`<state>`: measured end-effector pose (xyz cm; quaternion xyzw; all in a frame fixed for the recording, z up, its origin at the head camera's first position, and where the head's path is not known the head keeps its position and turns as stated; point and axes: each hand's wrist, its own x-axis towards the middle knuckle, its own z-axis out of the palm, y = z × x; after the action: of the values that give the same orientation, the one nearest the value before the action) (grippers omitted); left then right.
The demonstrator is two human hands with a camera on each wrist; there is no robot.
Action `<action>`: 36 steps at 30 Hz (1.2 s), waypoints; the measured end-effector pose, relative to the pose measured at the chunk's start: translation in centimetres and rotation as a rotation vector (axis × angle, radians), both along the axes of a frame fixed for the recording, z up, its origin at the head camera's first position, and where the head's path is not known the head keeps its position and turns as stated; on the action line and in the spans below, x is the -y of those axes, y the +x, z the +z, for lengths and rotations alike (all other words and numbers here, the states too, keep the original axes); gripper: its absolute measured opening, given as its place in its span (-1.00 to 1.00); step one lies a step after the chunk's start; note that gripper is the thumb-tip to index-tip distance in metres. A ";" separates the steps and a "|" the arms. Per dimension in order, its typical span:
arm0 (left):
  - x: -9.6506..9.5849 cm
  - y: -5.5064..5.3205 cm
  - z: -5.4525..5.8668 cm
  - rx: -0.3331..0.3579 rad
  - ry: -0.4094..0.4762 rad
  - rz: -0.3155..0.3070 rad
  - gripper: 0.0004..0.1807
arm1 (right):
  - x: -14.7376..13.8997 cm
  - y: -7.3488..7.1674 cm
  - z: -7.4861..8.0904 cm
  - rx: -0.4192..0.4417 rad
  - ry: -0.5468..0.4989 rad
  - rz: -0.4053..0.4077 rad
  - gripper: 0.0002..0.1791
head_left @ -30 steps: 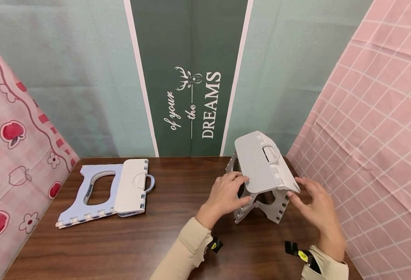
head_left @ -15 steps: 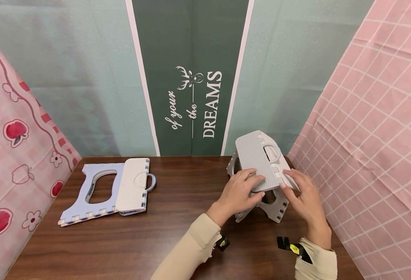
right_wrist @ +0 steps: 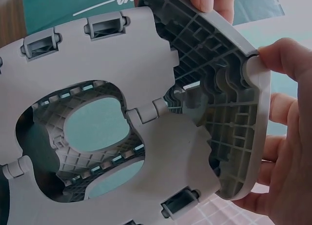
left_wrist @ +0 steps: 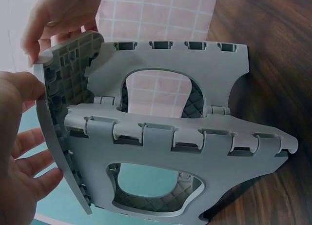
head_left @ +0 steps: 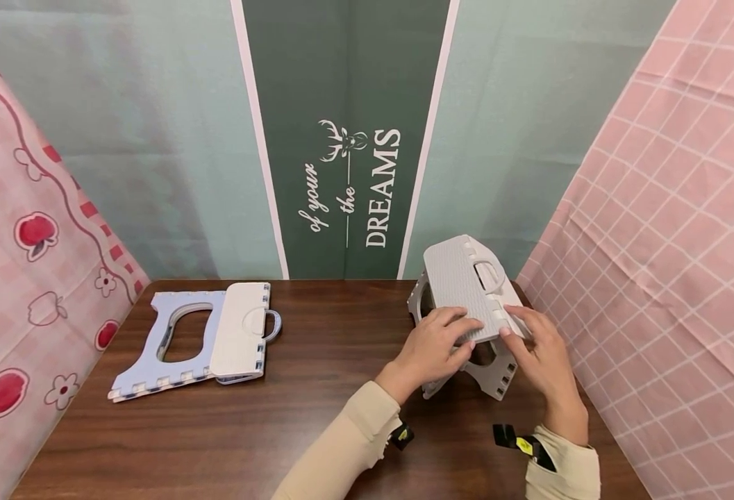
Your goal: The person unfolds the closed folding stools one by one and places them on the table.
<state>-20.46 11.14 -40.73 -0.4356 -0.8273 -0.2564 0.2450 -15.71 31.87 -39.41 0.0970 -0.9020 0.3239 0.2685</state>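
Note:
A light grey folding step stool stands half-opened at the right of the table, its two-part seat bent into a ridge along the hinge. My left hand lies with fingers on the left seat half, thumb at the near edge. Close by, my right hand rests its fingers on the right seat half, with the thumb at the near end of the hinge. From below, the left wrist view shows the stool's spread leg panels. In the right wrist view the ribbed seat underside shows, with right fingers along its outer face.
A blue and white folding stool lies folded flat at the left of the brown wooden table. Behind the table hangs a green cloth. A pink checked cloth rises close beside the right hand.
Both hands have shifted onto the seat top: the left moved right from the left edge, the right moved left from the outer right edge. The seat still stands bent.

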 end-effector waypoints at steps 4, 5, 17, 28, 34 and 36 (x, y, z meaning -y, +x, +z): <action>-0.1 0.0 -0.1 -0.001 -0.010 0.009 -0.68 | 0.0 0.0 -0.2 -0.010 -0.003 -0.005 -0.60; 0.0 0.0 -0.1 -0.004 -0.012 0.011 -0.68 | 0.0 -0.1 -0.2 -0.016 -0.002 -0.006 -0.60; 0.2 -0.1 0.0 0.001 -0.015 0.012 -0.69 | 0.2 -0.3 -0.4 -0.077 0.046 -0.007 -0.59; 0.2 -0.3 0.1 -0.050 -0.040 0.049 -0.71 | 0.3 -0.4 -0.7 -0.072 0.058 -0.037 -0.57; 0.3 -0.4 0.1 -0.030 -0.049 0.050 -0.70 | 0.5 -0.3 -0.7 -0.063 0.096 -0.064 -0.57; 0.4 -0.4 0.1 -0.027 -0.050 0.053 -0.70 | 0.6 -0.3 -0.7 -0.060 0.114 -0.066 -0.57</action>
<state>-20.84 10.70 -40.65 -0.4227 -0.8414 -0.2233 0.2518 -16.03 31.27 -40.11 0.0921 -0.9132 0.2600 0.3000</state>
